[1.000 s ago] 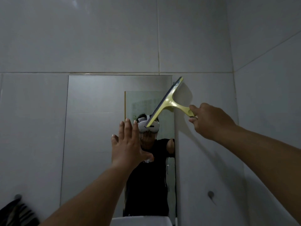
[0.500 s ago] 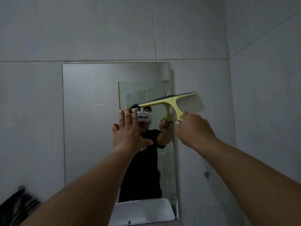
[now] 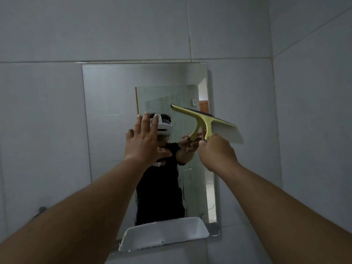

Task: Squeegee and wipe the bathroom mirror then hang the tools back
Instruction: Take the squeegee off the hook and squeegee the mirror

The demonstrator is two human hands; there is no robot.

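Note:
A tall rectangular mirror (image 3: 110,130) hangs on the grey tiled wall. My right hand (image 3: 217,152) grips the handle of a yellow-green squeegee (image 3: 205,119). Its blade lies against the mirror's right edge, tilted down to the right and reaching past the mirror onto the tile. My left hand (image 3: 145,139) is flat against the middle of the glass, fingers spread upward. The mirror reflects a person in a black shirt. No cloth shows in this view.
A white plastic tray (image 3: 167,235) sits under the mirror's lower edge. A dark wall hook (image 3: 42,209) is at the lower left. The side wall meets the mirror wall in a corner at the right (image 3: 274,111).
The squeegee swung from steeply tilted beside the mirror to level, then down to the right, on the mirror's right edge. The view dropped, showing the white tray. The left hand stayed on the glass.

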